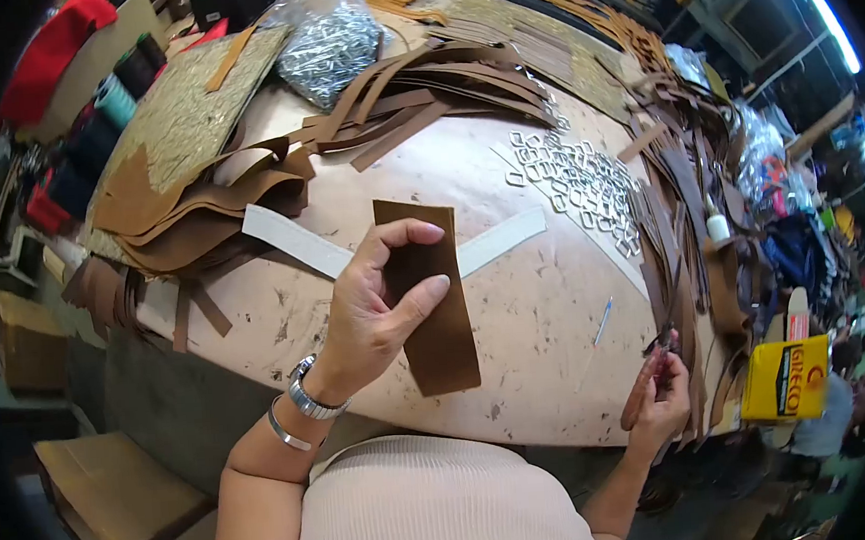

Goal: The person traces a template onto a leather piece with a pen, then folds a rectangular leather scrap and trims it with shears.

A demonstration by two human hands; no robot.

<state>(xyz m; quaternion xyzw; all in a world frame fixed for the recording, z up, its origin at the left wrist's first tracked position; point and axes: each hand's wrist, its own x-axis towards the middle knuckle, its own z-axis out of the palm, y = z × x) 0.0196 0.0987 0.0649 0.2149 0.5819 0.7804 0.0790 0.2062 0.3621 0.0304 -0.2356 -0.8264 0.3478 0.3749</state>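
A dark brown rectangular leather piece (pixel 437 340) lies near the middle of the worktable, over a whitish strip (pixel 506 240) whose two ends show on either side. Above the leather is my left hand (pixel 384 298), with thumb and index finger curved and their tips apart; its other fingers are mostly hidden. Near the table's right edge, my right hand (pixel 660 395) has its fingers round a small dark tool (pixel 666 339) that looks like scissors. A thin blue-and-clear pen (pixel 602 323) rests on the table between the hands.
Brown leather pieces (pixel 198 216) are heaped at the left, with long strips (pixel 420 85) behind. Metal rings (pixel 577 180) lie at the back right, and a bag of metal parts (pixel 327 52) at the back. A yellow can (pixel 786 379) stands at the right edge.
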